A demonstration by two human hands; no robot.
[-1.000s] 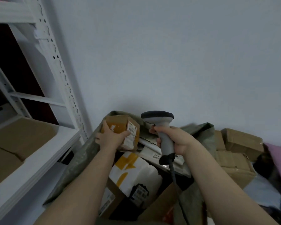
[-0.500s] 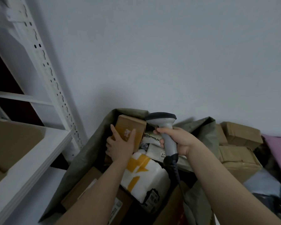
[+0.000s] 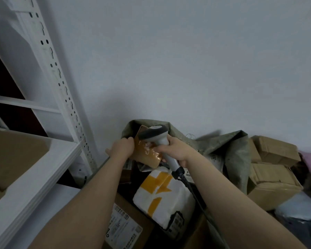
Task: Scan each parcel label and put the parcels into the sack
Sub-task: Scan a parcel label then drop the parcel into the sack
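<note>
Against the pale wall, a white perforated-steel shelving rack (image 3: 61,90) fills the left side, with a flat brown cardboard box (image 3: 16,151) on its lower shelf. Beside its foot slumps the olive-green woven sack (image 3: 237,150), mouth gaping towards the camera, and just right of it sits a pile of plain brown cardboard boxes (image 3: 275,178). Inside the sack lie a white plastic mailer with yellow blocks (image 3: 162,193) and, lower, a brown carton with a white printed label (image 3: 123,229). Above these 2, near the far rim of the sack's mouth, is the small brown taped cardboard parcel (image 3: 148,156), tilted, its long axis running from upper left down to lower right. Its glossy face is turned to the camera, and no label shows on that face. The grey handheld barcode scanner (image 3: 162,141) crosses its upper right corner, cable trailing down. The left hand (image 3: 121,149) holds the parcel's left edge, fingers curled round it. The right hand (image 3: 177,150) is wrapped round the scanner's handle, against or just over the parcel's right side. The left hand seems to bear the parcel. Since the sack's hollow lies directly beneath it, release probably needs only a short lowering.
</note>
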